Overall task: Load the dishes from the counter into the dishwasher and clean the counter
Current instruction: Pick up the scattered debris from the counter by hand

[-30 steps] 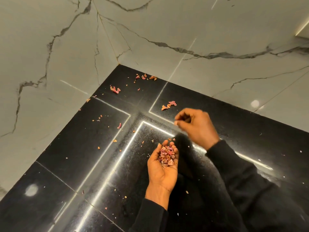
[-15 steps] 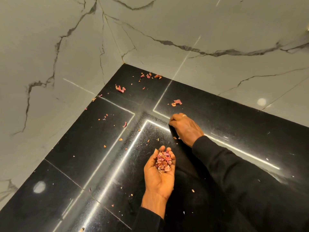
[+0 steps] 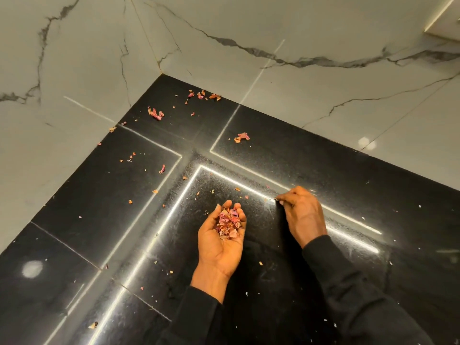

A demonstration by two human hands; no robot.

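Note:
My left hand point(image 3: 221, 241) lies palm up low over the glossy black counter point(image 3: 107, 210), cupped round a small heap of pink and red petal scraps point(image 3: 228, 224). To its right, my right hand point(image 3: 300, 210) is down on the counter with curled fingers, and its fingertips pinch at a tiny scrap on the bright reflected line. Loose scraps still lie in the far corner point(image 3: 155, 113), along the back wall point(image 3: 202, 95), beside the seam point(image 3: 242, 137) and left of centre point(image 3: 162, 169). Small crumbs are scattered across the surface.
Grey marble walls point(image 3: 286, 100) close the counter on the left and at the back and meet in a corner. Seams and bright light reflections cross the black surface. No dishes or dishwasher are in view.
My right hand dropped from above the cupped left hand to the counter, then shifted right along the reflected line. The left hand kept its heap and hardly moved.

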